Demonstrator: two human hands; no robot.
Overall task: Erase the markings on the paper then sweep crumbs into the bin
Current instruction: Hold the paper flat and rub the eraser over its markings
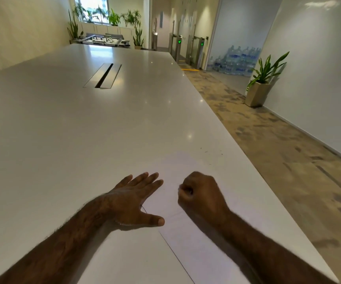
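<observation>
A white sheet of paper (188, 240) lies on the white table (73, 130) near its right edge. My left hand (134, 201) rests flat on the sheet's left edge, fingers spread. My right hand (198, 193) is a closed fist pressed onto the middle of the paper; a small pale eraser (181, 188) barely shows between thumb and fingers. A short thin pencil line (144, 209) shows beside my left palm. A few dark crumbs (206, 151) lie on the table just beyond the paper's far corner. No bin is in view.
A cable slot (104, 75) is set into the table's middle, far ahead. The table's right edge (247, 160) drops to a carpeted aisle. A potted plant (262, 87) stands by the right wall, and water bottles (235, 60) are stacked behind it.
</observation>
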